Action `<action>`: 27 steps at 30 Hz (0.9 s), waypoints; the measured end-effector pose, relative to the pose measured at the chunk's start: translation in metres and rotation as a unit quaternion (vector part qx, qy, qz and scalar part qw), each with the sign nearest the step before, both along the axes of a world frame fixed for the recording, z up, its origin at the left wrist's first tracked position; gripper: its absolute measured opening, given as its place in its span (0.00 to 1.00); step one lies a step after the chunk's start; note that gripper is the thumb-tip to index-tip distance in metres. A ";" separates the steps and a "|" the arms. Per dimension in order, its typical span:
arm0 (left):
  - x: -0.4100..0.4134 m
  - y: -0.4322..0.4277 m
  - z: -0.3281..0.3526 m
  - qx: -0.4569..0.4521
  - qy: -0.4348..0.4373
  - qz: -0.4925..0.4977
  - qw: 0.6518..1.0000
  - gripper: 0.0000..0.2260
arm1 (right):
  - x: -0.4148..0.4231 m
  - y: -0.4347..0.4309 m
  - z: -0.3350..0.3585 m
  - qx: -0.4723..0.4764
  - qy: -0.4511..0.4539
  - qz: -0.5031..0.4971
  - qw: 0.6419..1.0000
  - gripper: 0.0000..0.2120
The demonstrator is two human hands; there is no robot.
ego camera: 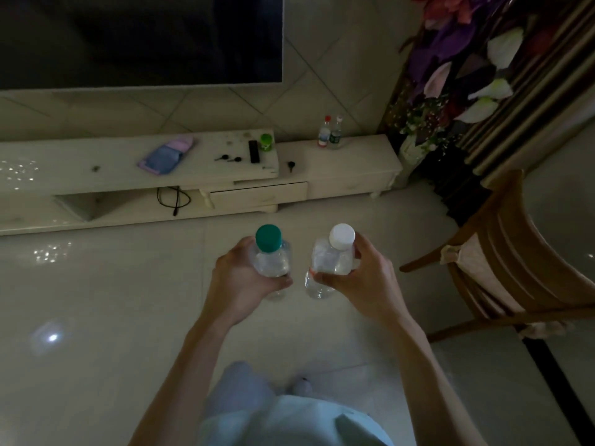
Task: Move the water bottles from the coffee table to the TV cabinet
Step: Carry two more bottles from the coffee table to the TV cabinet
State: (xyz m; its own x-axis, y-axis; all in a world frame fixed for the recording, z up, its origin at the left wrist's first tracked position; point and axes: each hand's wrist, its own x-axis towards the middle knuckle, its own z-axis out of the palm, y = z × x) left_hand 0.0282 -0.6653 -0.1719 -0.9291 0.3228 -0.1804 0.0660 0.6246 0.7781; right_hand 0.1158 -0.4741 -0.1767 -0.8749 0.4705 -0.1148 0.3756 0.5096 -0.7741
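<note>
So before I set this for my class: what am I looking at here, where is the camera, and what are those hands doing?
No machine here: this is one picture from a camera worn on a person's head, looking down at their own bare arms. The left hand grips a green-capped water bottle. The right hand grips a white-capped water bottle. Both are held above the tiled floor. Ahead stands the TV cabinet under a dark TV. On it lie a purple pouch, a black remote and some keys. Two more bottles stand upright at its right end. A wooden chair is on the right.
</note>
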 end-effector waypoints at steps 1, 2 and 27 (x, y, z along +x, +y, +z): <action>-0.009 0.002 -0.001 0.000 -0.004 0.002 1.000 0.30 | -0.010 0.003 -0.001 -0.002 -0.003 0.002 1.000 0.39; -0.018 0.004 -0.004 -0.002 -0.006 0.002 1.000 0.30 | -0.020 0.004 -0.003 -0.002 -0.006 0.007 1.000 0.39; -0.326 0.080 -0.023 0.002 -0.033 -0.092 0.995 0.33 | -0.278 0.058 -0.007 -0.014 -0.012 -0.115 0.993 0.31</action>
